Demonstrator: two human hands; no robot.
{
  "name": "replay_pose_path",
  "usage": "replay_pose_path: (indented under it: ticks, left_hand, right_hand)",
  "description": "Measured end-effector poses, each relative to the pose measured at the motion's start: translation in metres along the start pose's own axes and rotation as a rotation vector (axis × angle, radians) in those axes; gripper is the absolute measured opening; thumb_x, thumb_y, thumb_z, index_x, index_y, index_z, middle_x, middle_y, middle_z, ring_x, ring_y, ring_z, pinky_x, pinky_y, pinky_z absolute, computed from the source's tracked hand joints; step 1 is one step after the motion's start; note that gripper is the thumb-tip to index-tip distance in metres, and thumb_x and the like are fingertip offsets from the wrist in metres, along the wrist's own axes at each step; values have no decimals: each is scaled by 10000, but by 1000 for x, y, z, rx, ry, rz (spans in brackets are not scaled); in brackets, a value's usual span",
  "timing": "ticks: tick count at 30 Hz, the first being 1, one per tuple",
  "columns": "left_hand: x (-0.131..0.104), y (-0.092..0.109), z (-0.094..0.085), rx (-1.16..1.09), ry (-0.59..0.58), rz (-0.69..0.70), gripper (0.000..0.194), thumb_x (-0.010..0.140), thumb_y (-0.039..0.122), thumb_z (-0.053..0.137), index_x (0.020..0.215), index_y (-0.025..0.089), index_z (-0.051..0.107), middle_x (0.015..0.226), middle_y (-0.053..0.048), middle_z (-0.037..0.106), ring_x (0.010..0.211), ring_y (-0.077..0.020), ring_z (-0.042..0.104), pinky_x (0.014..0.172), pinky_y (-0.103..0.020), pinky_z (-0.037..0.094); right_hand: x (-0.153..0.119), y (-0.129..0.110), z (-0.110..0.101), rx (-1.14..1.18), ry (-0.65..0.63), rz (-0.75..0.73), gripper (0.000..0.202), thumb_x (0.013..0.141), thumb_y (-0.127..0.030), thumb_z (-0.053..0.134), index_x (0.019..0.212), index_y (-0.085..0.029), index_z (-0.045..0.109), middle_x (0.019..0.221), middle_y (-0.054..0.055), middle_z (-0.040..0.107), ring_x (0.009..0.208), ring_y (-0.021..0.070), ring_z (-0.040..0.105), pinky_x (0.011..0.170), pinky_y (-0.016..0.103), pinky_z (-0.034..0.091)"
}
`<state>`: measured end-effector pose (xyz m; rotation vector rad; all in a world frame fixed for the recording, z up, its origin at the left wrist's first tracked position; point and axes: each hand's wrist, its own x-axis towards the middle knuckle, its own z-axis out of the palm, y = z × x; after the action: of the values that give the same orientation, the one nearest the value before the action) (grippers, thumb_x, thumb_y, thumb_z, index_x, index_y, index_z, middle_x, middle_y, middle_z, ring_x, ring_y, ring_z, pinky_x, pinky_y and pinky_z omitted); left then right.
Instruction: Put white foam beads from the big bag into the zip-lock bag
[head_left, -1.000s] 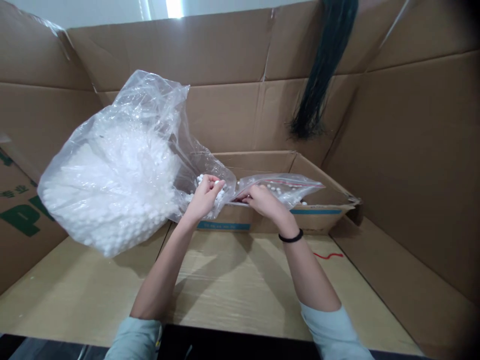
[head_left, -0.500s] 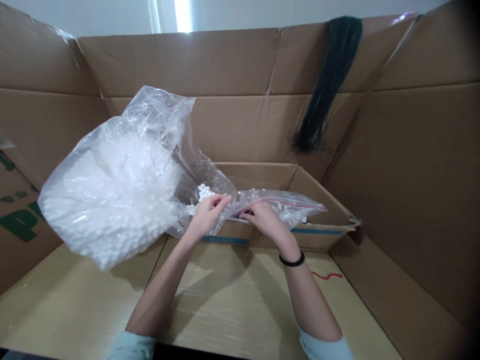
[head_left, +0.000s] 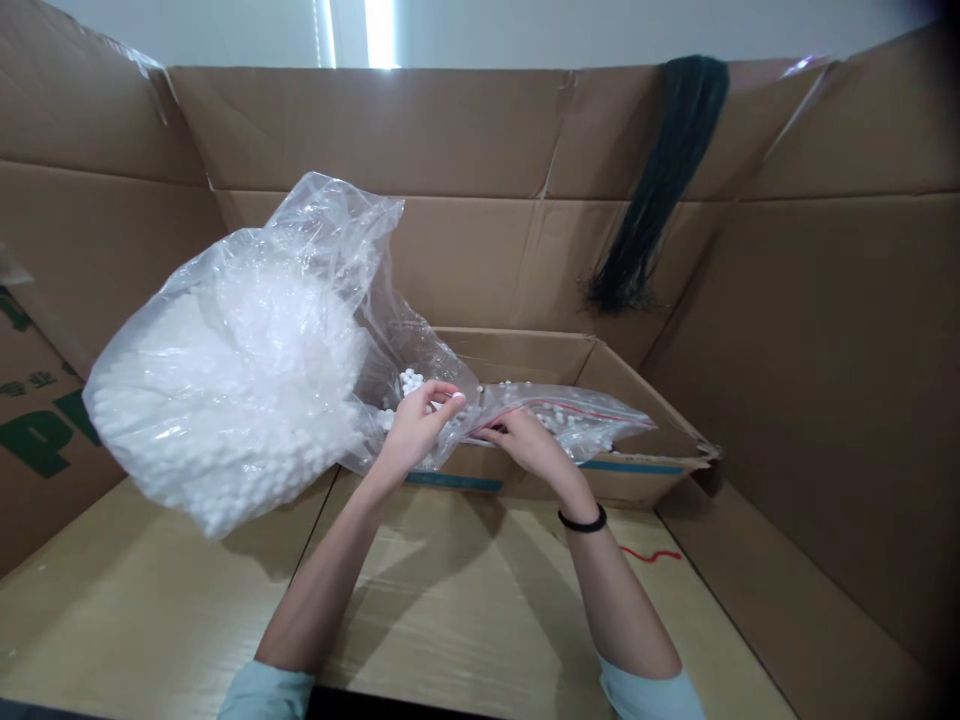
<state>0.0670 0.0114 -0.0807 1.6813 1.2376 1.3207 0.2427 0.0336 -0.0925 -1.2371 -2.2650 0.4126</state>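
Note:
My left hand (head_left: 421,418) is at the mouth of a big clear plastic bag (head_left: 330,215) filled with small white balls (head_left: 225,480). Its thumb and fingers come together in a pinch, and a small white ball (head_left: 458,398) shows at the fingertips. My right hand (head_left: 525,440), with a black band on the wrist, grips the edge of a clear zip bag (head_left: 592,408) that has a red seal line. More white balls show through the zip bag. The fingers of my right hand are partly hidden by its plastic.
Behind the hands stands a shallow cardboard box (head_left: 637,485) with blue strips on its front. Tall cardboard walls (head_left: 450,130) surround the table (head_left: 450,570). A bundle of dark green strands (head_left: 675,150) hangs over the back wall. A red string (head_left: 651,555) lies on the right.
My left hand's fingers have parted slightly, and a small white ball now shows at their tips. My right hand stays on the zip bag. The view has shifted slightly.

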Motion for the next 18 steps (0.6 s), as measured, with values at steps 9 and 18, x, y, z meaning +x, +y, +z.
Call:
replay_pose_path:
  ticks: [9,18]
  left_hand:
    - [-3,4,-5,16,19,21,220,735,327,619,889,172,643,895,-43,650,764,-144,553,671,-257,393]
    - [-14,14,-2,41,42,100,208,772,343,580,869,167,632,882,-32,644,699,-118,515,661,-240,386]
  right_hand:
    - [-2,-6,-5,-65,206,-12,173,784,-119,587,757,-196,740,814,55,747,777,189,685,746,282,479]
    - [-8,-3,-11,101,235,9,159,749,-105,596,748,-177,737,768,48,745,715,177,682,659,254,485]
